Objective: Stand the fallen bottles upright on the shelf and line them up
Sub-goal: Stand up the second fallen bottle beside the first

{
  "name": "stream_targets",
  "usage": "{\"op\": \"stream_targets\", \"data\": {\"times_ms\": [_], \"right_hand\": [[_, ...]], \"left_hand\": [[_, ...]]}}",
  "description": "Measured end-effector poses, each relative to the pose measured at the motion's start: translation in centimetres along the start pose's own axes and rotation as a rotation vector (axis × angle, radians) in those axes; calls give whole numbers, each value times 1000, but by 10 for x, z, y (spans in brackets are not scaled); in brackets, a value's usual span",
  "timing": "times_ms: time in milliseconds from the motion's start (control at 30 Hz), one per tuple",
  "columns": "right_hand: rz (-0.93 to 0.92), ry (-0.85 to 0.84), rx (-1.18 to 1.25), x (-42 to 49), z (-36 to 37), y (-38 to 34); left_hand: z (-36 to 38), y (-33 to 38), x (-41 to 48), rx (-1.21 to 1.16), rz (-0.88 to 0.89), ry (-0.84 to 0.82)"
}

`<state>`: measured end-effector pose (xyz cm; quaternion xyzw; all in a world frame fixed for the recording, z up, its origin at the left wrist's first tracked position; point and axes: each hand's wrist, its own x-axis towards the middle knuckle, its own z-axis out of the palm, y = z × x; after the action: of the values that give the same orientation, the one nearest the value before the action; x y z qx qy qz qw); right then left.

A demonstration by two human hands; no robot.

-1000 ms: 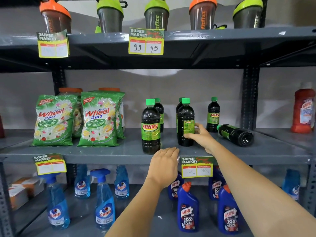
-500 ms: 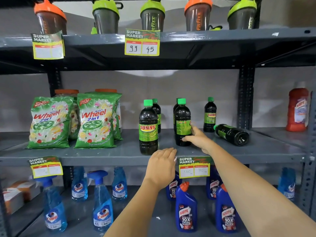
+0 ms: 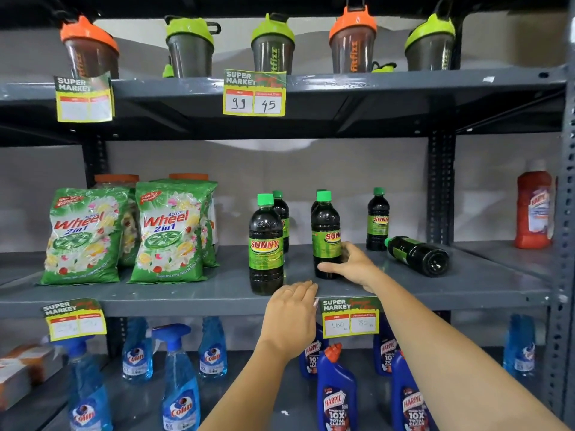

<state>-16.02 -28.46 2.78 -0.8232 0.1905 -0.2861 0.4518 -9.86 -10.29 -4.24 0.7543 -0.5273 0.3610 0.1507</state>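
Several dark Sunny bottles with green caps stand on the grey middle shelf [image 3: 193, 293]. My right hand [image 3: 350, 265] grips the lower part of one upright front bottle [image 3: 325, 227]. Another upright bottle [image 3: 265, 244] stands to its left at the front, with two more partly hidden behind these. A further bottle [image 3: 377, 219] stands at the back right. One bottle [image 3: 418, 255] lies on its side, cap toward the left, base toward me. My left hand [image 3: 291, 318] rests flat on the shelf's front edge, holding nothing.
Green Wheel detergent bags [image 3: 168, 231] fill the shelf's left part. A red bottle [image 3: 533, 209] stands in the bay to the right, past an upright post [image 3: 440, 188]. Shaker cups [image 3: 272, 45] sit on the shelf above. Blue Colin sprays [image 3: 180, 384] and Harpic bottles [image 3: 336, 393] stand below.
The bottle in my right hand has turned, so its Sunny label now shows toward the right. My hand sits lower on it. The left hand has stayed on the shelf edge.
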Motion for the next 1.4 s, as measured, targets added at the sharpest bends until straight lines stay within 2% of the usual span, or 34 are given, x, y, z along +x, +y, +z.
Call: {"op": "stream_targets", "data": {"times_ms": [133,300,500,700,933,1400], "right_hand": [[-9,56,-58,-1,0,-2],[1,21,45,3,-3,1],[33,86,-88,3,0,0],[67,-15,-92,6,-8,-9],[10,15,-174,-4,-11,-17],[-77,-23,-135,-45,-19,-14]], "left_hand": [[1,1,0,-1,-5,-4],[1,0,0,5,-7,0],[0,1,-1,-13,-4,19],[0,1,-1,-17,-5,14],[3,0,-1,-11,-9,29],[0,4,0,5,-53,-13]]}}
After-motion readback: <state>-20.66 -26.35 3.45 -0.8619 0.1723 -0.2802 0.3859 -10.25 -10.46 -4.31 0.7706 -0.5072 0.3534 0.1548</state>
